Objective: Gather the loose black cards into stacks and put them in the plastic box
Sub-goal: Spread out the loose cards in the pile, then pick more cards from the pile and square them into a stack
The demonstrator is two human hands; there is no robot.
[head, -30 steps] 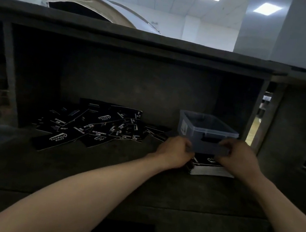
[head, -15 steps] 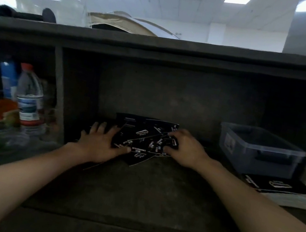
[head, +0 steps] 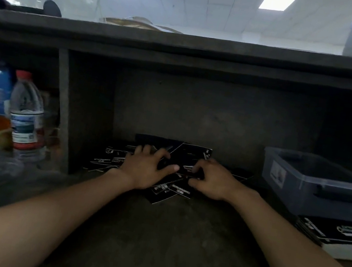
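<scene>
Black cards (head: 167, 193) lie in a loose heap toward the back middle of the shelf (head: 163, 237), their nearest corners jutting toward its front edge, with white print showing on several. Two bare forearms reach in over the front edge to the heap. The left hand (head: 145, 170) lies flat on the heap's left half, fingers spread and straight, pressing down on the cards. The right hand (head: 213, 182) sits just beside it on the right half, fingers bent with their tips on the cards; whether it pinches any card cannot be told. At the shelf's right edge lies a squared stack (head: 340, 235) of black cards, and just behind it stands the plastic box (head: 315, 188), grey-blue and open-topped, well apart from the heap. Past an upright divider (head: 63, 108) on the left stand a clear water bottle (head: 26, 116) with a red cap and, behind it, a blue bottle (head: 1, 90).
</scene>
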